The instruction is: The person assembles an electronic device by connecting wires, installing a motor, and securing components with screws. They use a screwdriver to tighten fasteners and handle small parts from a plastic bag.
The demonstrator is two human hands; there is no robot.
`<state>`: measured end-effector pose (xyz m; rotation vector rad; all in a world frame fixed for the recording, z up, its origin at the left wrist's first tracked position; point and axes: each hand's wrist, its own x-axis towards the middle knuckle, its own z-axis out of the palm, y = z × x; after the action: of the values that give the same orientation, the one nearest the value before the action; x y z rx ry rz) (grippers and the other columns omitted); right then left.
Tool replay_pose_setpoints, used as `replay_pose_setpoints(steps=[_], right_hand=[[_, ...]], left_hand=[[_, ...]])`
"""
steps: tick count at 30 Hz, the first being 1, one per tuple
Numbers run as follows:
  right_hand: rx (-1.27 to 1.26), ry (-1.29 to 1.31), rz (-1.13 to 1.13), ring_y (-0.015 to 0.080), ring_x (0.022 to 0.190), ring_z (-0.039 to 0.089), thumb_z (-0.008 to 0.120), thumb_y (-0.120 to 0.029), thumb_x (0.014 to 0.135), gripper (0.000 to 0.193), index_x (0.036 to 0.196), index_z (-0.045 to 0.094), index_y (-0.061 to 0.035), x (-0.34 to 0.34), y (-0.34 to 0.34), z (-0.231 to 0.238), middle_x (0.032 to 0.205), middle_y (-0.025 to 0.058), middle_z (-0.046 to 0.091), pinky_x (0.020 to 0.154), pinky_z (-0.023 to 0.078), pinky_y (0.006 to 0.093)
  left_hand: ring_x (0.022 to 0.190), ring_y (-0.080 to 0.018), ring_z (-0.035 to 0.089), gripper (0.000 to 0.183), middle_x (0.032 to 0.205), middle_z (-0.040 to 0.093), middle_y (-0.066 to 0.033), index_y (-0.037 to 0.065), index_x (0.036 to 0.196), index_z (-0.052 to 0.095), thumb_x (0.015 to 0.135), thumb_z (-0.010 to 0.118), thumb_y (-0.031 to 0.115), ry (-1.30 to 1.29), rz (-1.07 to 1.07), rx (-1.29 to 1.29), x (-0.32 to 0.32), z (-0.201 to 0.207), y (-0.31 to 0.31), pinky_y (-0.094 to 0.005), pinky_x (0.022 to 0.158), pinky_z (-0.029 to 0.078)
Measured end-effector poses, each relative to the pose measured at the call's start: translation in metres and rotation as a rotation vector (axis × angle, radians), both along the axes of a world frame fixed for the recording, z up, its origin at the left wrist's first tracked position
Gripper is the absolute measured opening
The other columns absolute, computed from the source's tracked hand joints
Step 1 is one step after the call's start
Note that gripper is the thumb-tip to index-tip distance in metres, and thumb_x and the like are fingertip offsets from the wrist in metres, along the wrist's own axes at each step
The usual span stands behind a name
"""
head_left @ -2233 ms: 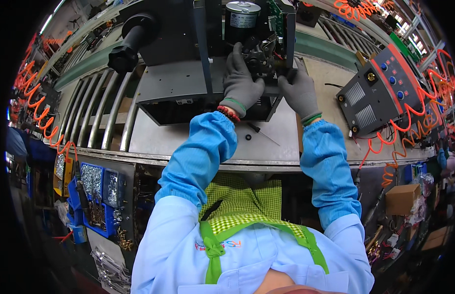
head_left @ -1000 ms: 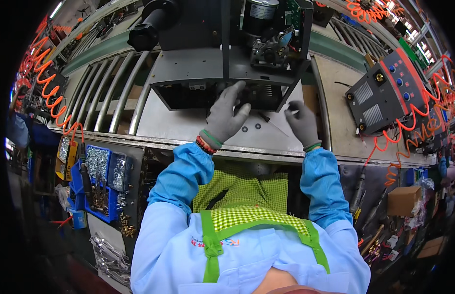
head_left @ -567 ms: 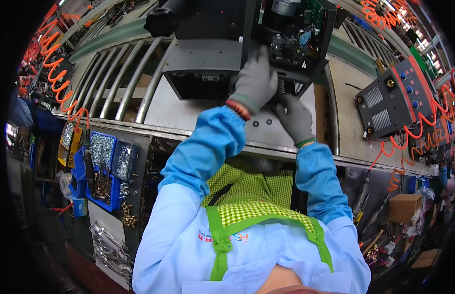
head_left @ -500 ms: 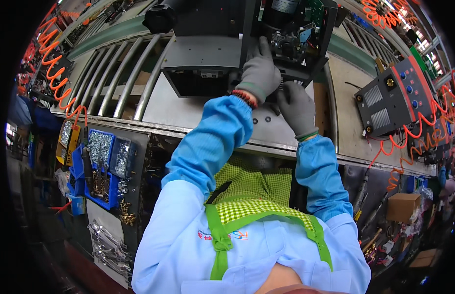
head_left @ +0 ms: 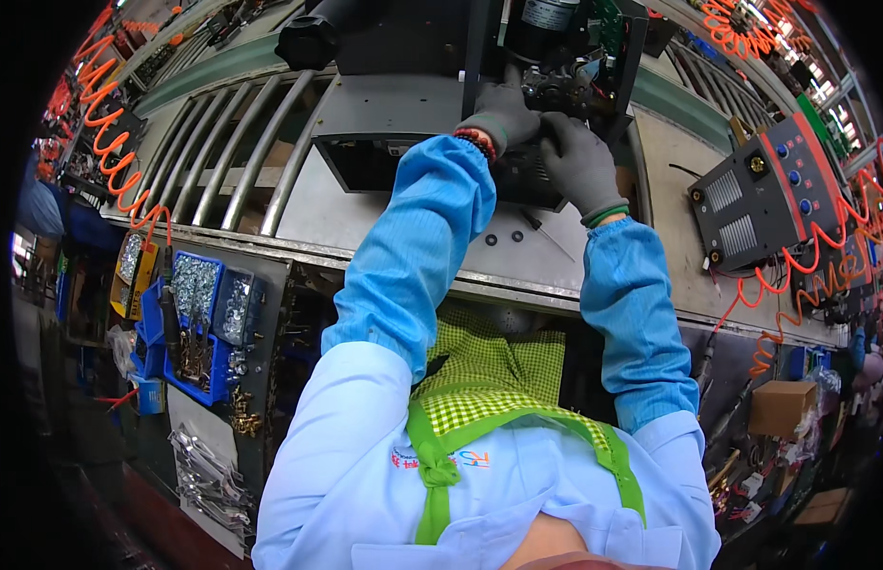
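Observation:
A dark grey metal machine housing (head_left: 403, 103) stands on the bench, its right bay exposed. In this bay are a black cylindrical motor (head_left: 544, 21), a metal mechanism (head_left: 554, 87) and a green circuit board (head_left: 610, 27). My left hand (head_left: 503, 116), in a grey glove, reaches in just below the motor, fingers bent and partly hidden. Beside it my right hand (head_left: 586, 166), gloved too, curls its fingers at the lower edge of the mechanism. Whatever either hand grips is hidden. Below them lie a thin screwdriver (head_left: 553, 236) and two small black rings (head_left: 491, 239).
Metal rollers (head_left: 256, 147) run left of the housing. Blue bins (head_left: 196, 285) of screws sit at the left, above a pile of metal strips (head_left: 209, 480). Another grey and red machine (head_left: 760, 190) stands at the right, near orange coiled hoses (head_left: 831, 275) and a cardboard box (head_left: 782, 407).
My right hand has moved up and away from the bench top, uncovering the screwdriver. My left hand has bent its outstretched fingers and shifted slightly up. The housing has shifted slightly.

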<state>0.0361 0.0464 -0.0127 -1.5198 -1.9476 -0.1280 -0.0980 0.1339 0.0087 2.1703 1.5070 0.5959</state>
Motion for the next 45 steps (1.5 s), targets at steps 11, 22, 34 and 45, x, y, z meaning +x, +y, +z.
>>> replay_pose_setpoints(steps=[11, 22, 34, 45], right_hand=[[0.169, 0.209, 0.109, 0.034, 0.087, 0.064, 0.061, -0.018, 0.082, 0.027, 0.106, 0.063, -0.0077, 0.004, -0.018, -0.01, 0.099, 0.0154, 0.064, 0.076, 0.052, 0.0414], [-0.456, -0.009, -0.183, 0.0367, 0.092, 0.062, 0.055, -0.027, 0.085, 0.037, 0.119, 0.054, -0.014, 0.043, -0.069, -0.158, 0.109, 0.0151, 0.06, 0.08, 0.05, 0.0479], [-0.538, 0.008, -0.223, 0.0326, 0.096, 0.065, 0.046, -0.01, 0.088, 0.031, 0.116, 0.057, -0.0128, 0.016, -0.058, -0.137, 0.108, 0.0149, 0.063, 0.08, 0.052, 0.0466], [0.205, 0.85, -0.029, 0.0197, 0.082, 0.065, 0.056, -0.001, 0.085, 0.025, 0.109, 0.052, -0.0033, 0.059, -0.12, -0.039, 0.089, 0.0109, 0.061, 0.074, 0.053, 0.0322]], left_hand=[[0.103, -0.0456, 0.056, 0.062, 0.115, 0.054, -0.0255, 0.004, 0.138, 0.031, 0.081, 0.055, 0.011, -0.318, 0.11, 0.47, -0.005, -0.047, -0.041, -0.0502, 0.088, 0.049], [0.088, -0.0366, 0.061, 0.024, 0.101, 0.056, -0.0151, 0.01, 0.104, 0.062, 0.083, 0.059, 0.021, 0.197, 0.058, 0.547, 0.004, -0.03, -0.051, -0.0488, 0.073, 0.052], [0.086, -0.0355, 0.062, 0.015, 0.093, 0.061, -0.0158, 0.008, 0.09, 0.065, 0.085, 0.057, 0.02, 0.144, -0.011, 0.631, -0.002, -0.029, -0.03, -0.048, 0.074, 0.051], [0.095, -0.0381, 0.059, 0.033, 0.105, 0.062, -0.0184, 0.006, 0.118, 0.059, 0.089, 0.058, 0.022, -0.304, -0.18, 0.643, -0.012, -0.026, -0.083, -0.0454, 0.083, 0.048]])
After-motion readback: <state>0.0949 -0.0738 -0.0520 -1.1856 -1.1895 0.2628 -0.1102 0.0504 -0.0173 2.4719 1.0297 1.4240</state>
